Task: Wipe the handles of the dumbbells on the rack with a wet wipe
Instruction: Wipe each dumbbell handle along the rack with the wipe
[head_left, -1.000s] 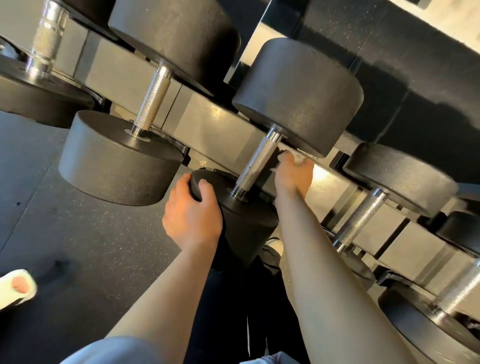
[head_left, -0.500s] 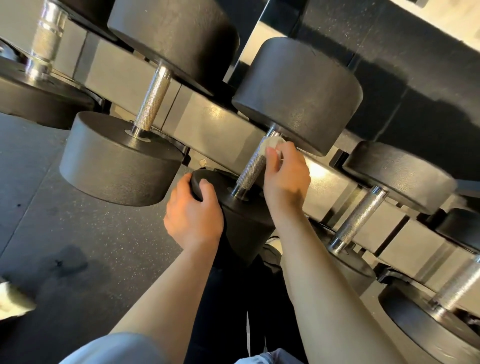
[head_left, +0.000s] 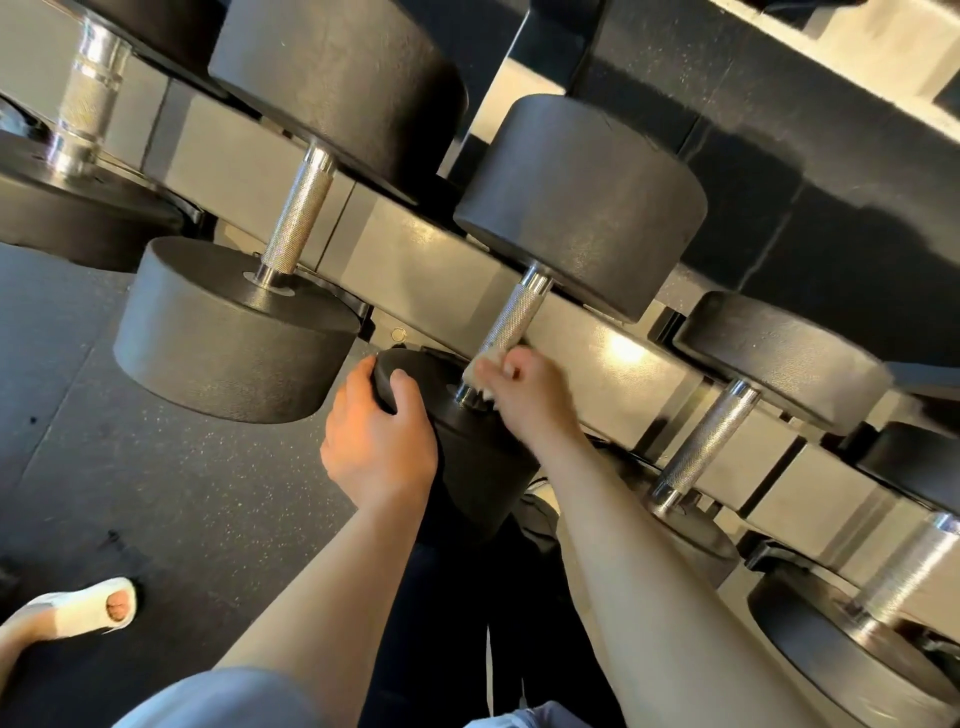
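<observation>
Black round-headed dumbbells with knurled steel handles lie across a grey rack (head_left: 426, 270). My right hand (head_left: 530, 395) wraps a white wet wipe (head_left: 475, 371) around the lower end of the middle dumbbell's handle (head_left: 511, 319), close to the near head. My left hand (head_left: 376, 441) grips the rim of that dumbbell's near head (head_left: 467, 447) from the left. The handle's upper part is bare and in plain sight. The wipe is mostly hidden under my fingers.
Neighbouring dumbbells sit left (head_left: 301, 218) and right (head_left: 706, 441) on the same rack, with more at the far left (head_left: 85, 104) and lower right (head_left: 909, 571). Dark speckled rubber floor (head_left: 156, 493) lies below. A foot in a white open-toe sandal (head_left: 78, 613) stands at the lower left.
My right hand has slid with the wipe from the handle's upper end down to its lower end by the near head. My left hand has kept its grip on the head.
</observation>
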